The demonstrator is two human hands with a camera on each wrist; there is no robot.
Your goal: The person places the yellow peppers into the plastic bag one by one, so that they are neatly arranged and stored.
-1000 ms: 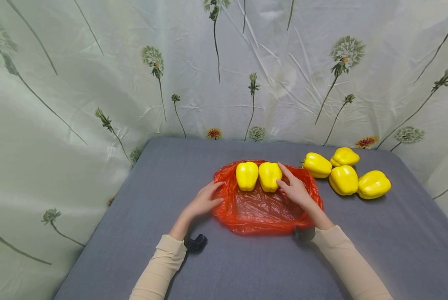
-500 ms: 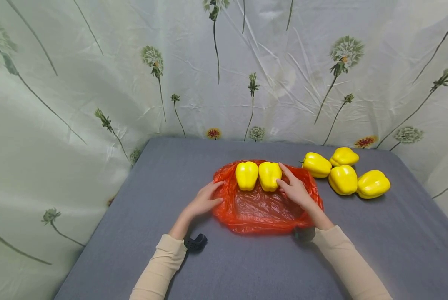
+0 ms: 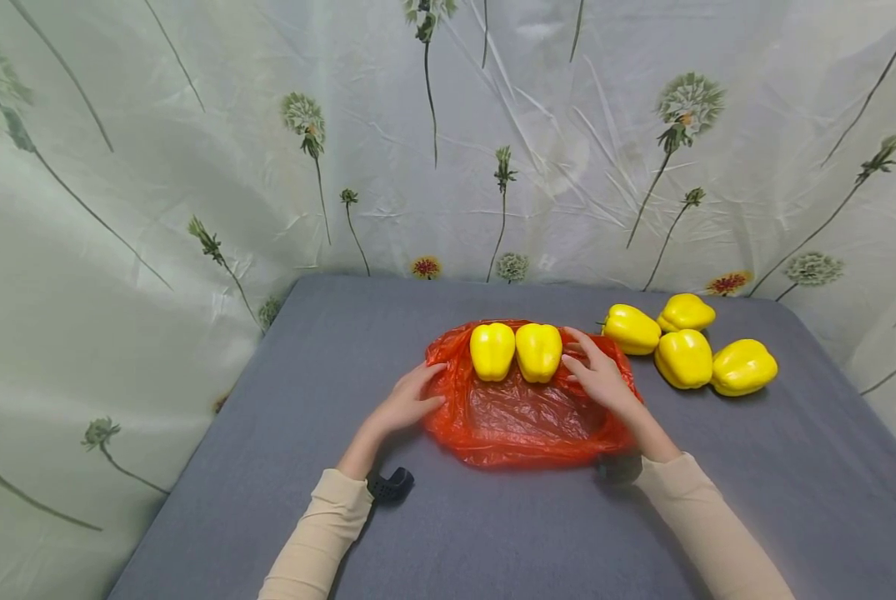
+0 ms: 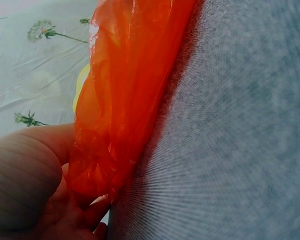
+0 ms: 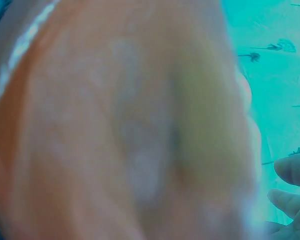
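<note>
Change: right hand (image 3: 601,379) has come off the right-hand yellow pepper (image 3: 539,352), fingertips now just beside it, apart, over the bag's right side near frame centre; fingers loose, nothing held. The pepper now stands unheld in the red plastic bag (image 3: 523,454), upright next to the left-hand yellow pepper (image 3: 493,352), both at the bag's far side, upper edge of the bag as framed; too close together to say if they touch. So placing of this one looks finished, I'd judge: two in, four outside. Left hand (image 3: 406,400) unchanged, gripping the bag's left edge; left wrist view shows plastic bunched between thumb and fingers. Bag hasn't visibly shifted; its near part shows bare crumpled film, rim spread around. The outside four sit right of centre: stemmed pepper (image 3: 632,329) just beside the bag's upper right edge, back pepper (image 3: 686,312) behind, front pepper (image 3: 683,359) below that, far-right pepper (image 3: 744,367) lying on its side. Surface: table with plain grey cloth (image 3: 327,350), far corners rounded, filling the lower frame. Room: pale shiny curtain (image 3: 260,50) with dandelion prints behind and at both sides, creased upper centre-right. Beige sleeves (image 3: 316,533) enter from the bottom; black wrist device (image 3: 395,486) by the left wrist. Right wrist view mostly blur, teal tint.
</note>
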